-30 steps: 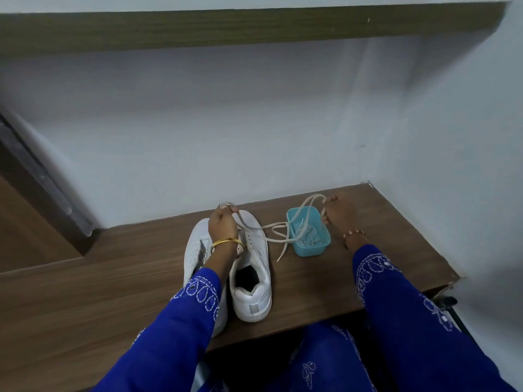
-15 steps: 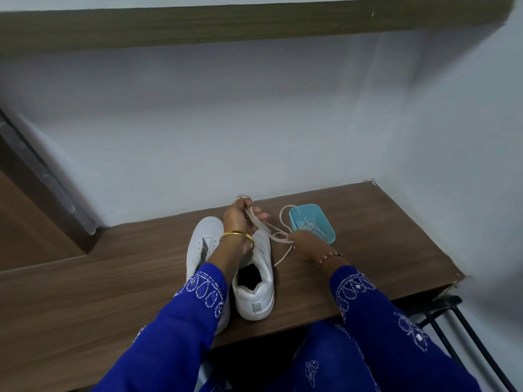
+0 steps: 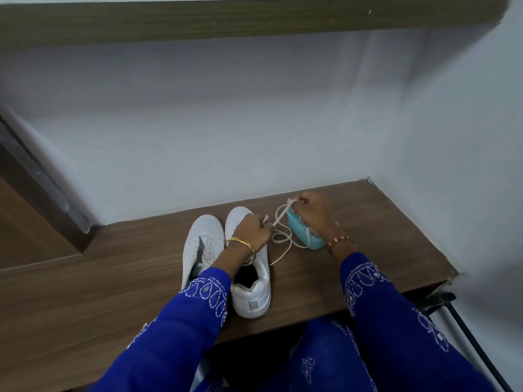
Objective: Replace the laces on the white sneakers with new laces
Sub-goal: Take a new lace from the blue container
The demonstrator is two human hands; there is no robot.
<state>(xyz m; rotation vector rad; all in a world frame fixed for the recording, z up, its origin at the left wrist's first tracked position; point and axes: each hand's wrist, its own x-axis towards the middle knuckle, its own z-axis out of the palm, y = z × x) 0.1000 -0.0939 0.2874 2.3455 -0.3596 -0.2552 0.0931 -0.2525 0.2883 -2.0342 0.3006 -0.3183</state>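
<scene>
Home corner: wooden desk [image 3: 113, 292] against pale walls [image 3: 226, 123], shelf [image 3: 226, 21] above.

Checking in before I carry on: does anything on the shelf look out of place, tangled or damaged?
Nothing damaged. The cream lace trails in loose loops across the wooden shelf between the right sneaker and the teal box, with both the left hand and right hand pinching it. Expected mid-lacing.

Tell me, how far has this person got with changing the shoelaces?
Early days, I'd say. Done: the right sneaker shows no lacing. In hand: the left hand and right hand hold one loose lace stretched between them, over the small blue box; old or new, I cannot tell. Left: the left sneaker seems to keep some lace, and neither shoe is laced afresh.
</scene>
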